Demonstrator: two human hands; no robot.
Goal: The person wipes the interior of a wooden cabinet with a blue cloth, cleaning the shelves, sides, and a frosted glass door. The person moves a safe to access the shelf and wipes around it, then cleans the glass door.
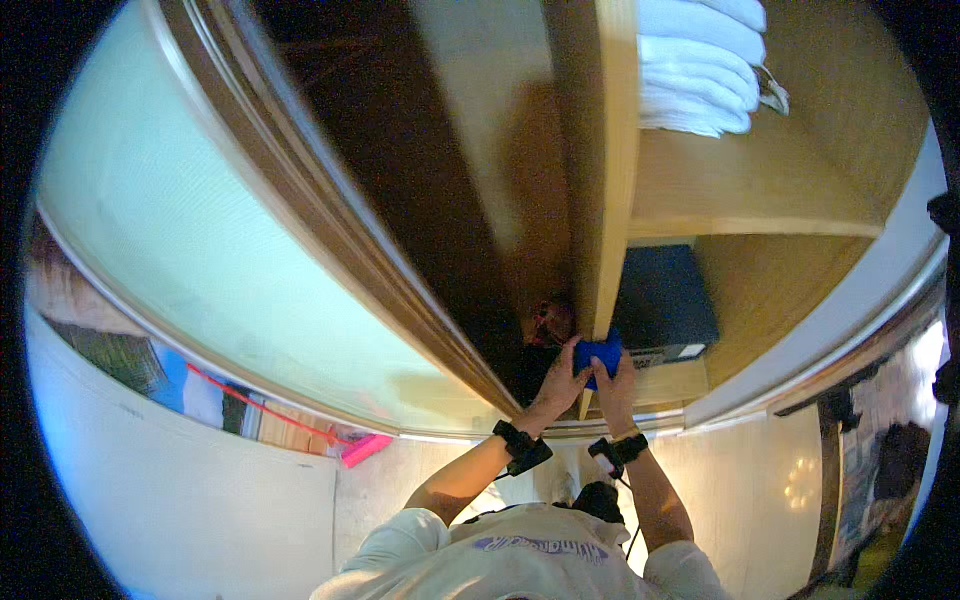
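Observation:
A blue cloth [598, 355], bunched up, lies against the front edge of an upright wooden cabinet divider [613, 187]. My left hand [559, 390] grips it from the left, and my right hand [616, 390] holds it from the right, the fingers of both close together. Each wrist wears a black strap with a small device. Just right of the cloth, a dark box [664, 300] bearing writing stands in a lower wooden compartment. Part of the cloth is hidden behind my fingers.
Folded white textiles [697, 67] are stacked in the compartment at the upper right. A frosted sliding door panel [202, 270] fills the left side. A wooden shelf edge [757, 226] runs above the box. A pink object [365, 450] lies on the floor.

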